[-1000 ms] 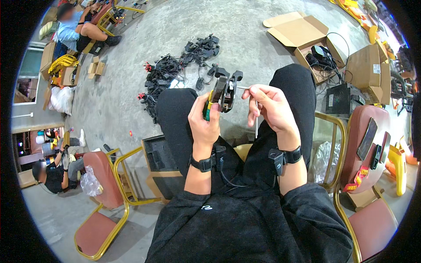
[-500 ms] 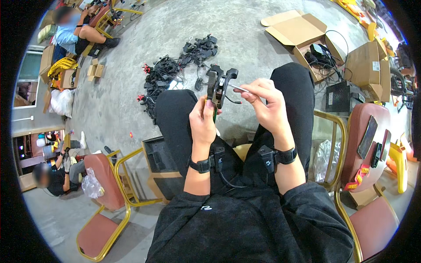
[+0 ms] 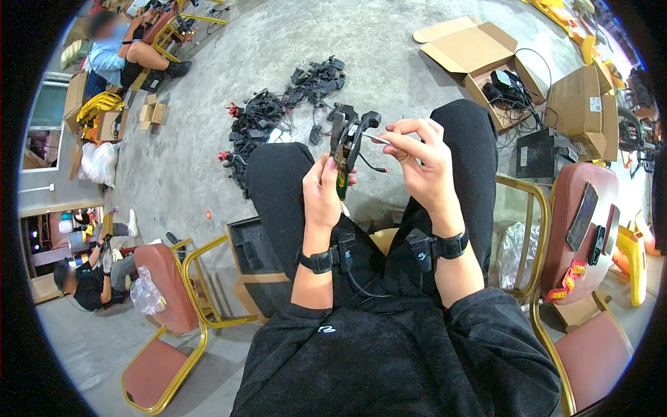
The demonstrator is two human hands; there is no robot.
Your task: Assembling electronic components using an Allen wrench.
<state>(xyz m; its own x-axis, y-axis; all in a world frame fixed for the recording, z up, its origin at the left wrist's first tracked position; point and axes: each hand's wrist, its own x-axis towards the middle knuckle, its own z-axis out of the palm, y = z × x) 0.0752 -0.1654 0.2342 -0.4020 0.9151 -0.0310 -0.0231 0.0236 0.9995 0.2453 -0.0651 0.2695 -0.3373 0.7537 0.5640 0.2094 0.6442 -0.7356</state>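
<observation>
At about nine o'clock from your knees, a red-cushioned chair with a gold frame (image 3: 170, 306) stands on the concrete floor (image 3: 208, 125), and a person in black (image 3: 87, 281) sits low beyond it. Your left hand (image 3: 323, 191) is closed around a black clamp-like device with a green part at its base (image 3: 347, 142), held upright just above your lap, between your knees, at roughly twelve o'clock from your chest. Your right hand (image 3: 420, 156) has thumb and fingers pressed together on a thin metal tool (image 3: 379, 140) whose tip touches the top of the device. By the look of it, you are working at a small fastening or part on the device's head; the next move would call for a steady left grip and the tool kept square to its seat, since a slip could drop the piece onto the floor. A short red-tipped wire (image 3: 375, 167) hangs from the device close to the tool and could get in the way. At eleven o'clock, a heap of black cabled parts (image 3: 267, 118) lies on the floor, well apart. At one o'clock there is an open cardboard box (image 3: 479, 52), and at three o'clock a second red chair (image 3: 583, 222) carries dark flat devices.
</observation>
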